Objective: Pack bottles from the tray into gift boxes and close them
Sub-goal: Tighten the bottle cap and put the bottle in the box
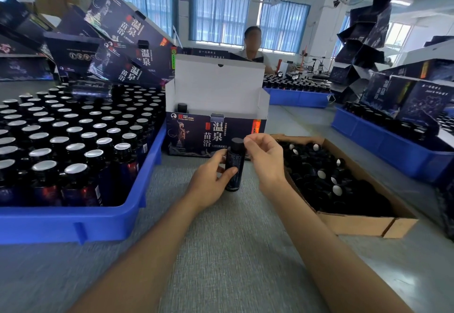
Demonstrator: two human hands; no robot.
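Item in hand: one dark bottle (pixel 234 165), upright over the middle of the table (pixel 221 251), just in front of the gift box (pixel 213 135). Your left hand (pixel 211 175) grips its body. Your right hand (pixel 265 157) curls its fingertips at the black cap (pixel 237 144); whether they pinch it or only touch it cannot be told. Gift box: lid up, one capped bottle (pixel 182 107) visible at its left end, the remaining space apparently unfilled. Blue tray (pixel 98 221), left edge of the table: many foil-topped bottles waiting. Cardboard carton (pixel 353 221), right side: loose caps. Status, by judgement: early, with filling and closing left.
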